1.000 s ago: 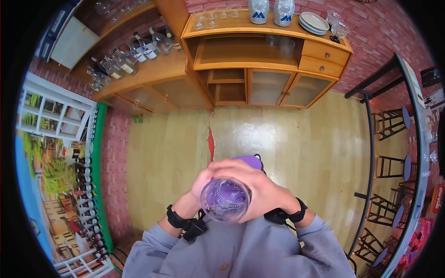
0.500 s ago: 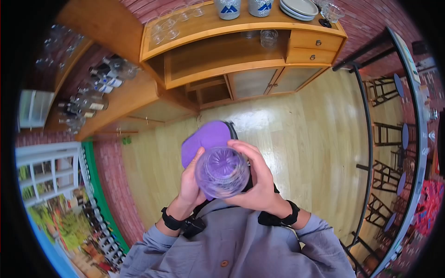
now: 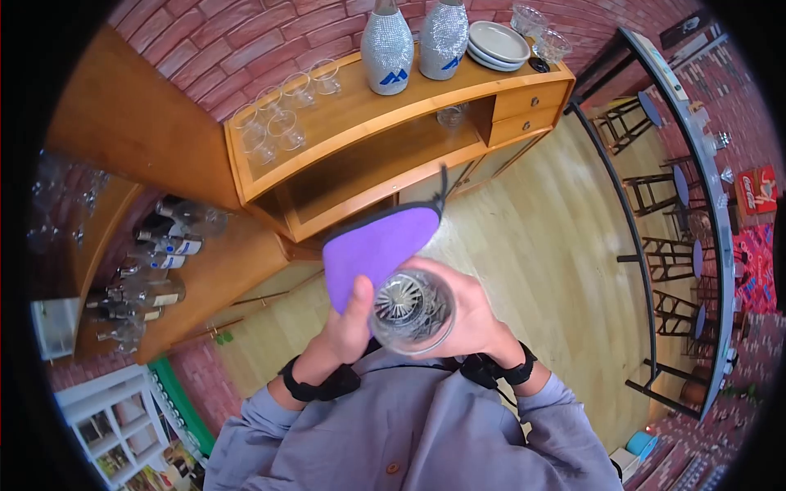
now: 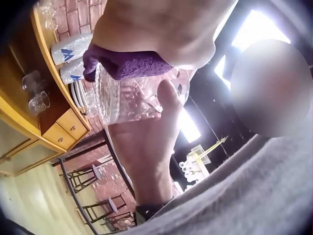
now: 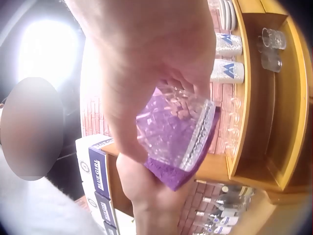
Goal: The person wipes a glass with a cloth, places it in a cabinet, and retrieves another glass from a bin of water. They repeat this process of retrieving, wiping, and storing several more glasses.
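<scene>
My right hand [image 3: 471,315] grips a clear cut-glass tumbler [image 3: 413,311] from its right side, with the open mouth towards the head camera and a star pattern in the base. On the other side, my left hand [image 3: 348,331] holds a purple cloth [image 3: 372,245] with a dark edging against the glass. The cloth spreads out beyond the glass in the head view. In the left wrist view, the purple cloth [image 4: 142,66] lies between my left hand and the glass wall. The right wrist view shows the cloth behind the tumbler [image 5: 178,129].
Ahead stands a wooden cabinet [image 3: 327,131] bearing several upturned stemmed glasses [image 3: 286,127], two silver bottles [image 3: 387,53] and stacked plates [image 3: 498,42]. Liquor bottles [image 3: 168,245] line a shelf at left. A dark railing [image 3: 614,180] and stools [image 3: 655,188] run along the right.
The hands, earlier wrapped together over the glass, have drawn apart to its two sides. More of the purple cloth shows in front. The head view has turned, and the cabinet appears closer.
</scene>
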`<control>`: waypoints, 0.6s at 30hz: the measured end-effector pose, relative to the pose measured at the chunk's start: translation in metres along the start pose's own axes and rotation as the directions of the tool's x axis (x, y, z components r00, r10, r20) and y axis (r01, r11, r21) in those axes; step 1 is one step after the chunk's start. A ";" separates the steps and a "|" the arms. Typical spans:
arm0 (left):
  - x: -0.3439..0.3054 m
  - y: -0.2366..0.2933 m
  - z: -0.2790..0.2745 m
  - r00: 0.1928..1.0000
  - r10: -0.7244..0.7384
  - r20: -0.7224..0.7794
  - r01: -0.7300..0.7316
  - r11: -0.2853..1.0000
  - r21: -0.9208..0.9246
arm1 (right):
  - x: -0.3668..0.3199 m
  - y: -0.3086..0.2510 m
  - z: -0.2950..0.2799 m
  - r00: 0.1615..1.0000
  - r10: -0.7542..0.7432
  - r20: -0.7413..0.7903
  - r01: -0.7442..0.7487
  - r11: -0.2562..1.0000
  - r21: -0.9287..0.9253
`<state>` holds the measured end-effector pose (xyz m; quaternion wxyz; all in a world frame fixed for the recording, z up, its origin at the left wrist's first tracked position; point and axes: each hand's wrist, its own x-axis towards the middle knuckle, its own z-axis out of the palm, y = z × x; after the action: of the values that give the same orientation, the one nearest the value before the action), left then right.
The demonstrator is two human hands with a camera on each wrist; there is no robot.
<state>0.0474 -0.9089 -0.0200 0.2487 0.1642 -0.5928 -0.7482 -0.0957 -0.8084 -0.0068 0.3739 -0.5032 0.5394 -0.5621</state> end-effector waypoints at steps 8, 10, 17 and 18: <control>0.021 -0.025 -0.048 0.763 -0.484 0.429 0.630 0.408 -0.660 | 0.026 0.008 0.009 0.970 -0.121 0.211 0.138 0.988 -0.066; 0.018 -0.025 -0.049 0.778 -0.436 0.451 0.616 0.391 -0.684 | 0.035 0.010 0.002 0.962 -0.179 0.207 0.197 0.978 -0.072; 0.027 -0.017 -0.043 0.838 -0.520 0.165 0.501 0.614 -0.610 | 0.047 0.019 0.000 0.983 -0.185 0.010 0.185 0.973 -0.141; 0.030 -0.015 -0.038 0.837 -0.521 0.169 0.505 0.614 -0.607 | 0.047 0.019 0.004 0.985 -0.145 -0.094 0.130 0.981 -0.144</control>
<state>0.0406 -0.9538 -0.0420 0.0718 0.2427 -0.2324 -0.9391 -0.1046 -0.8569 -0.0178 0.2702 -0.5340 0.5594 -0.5735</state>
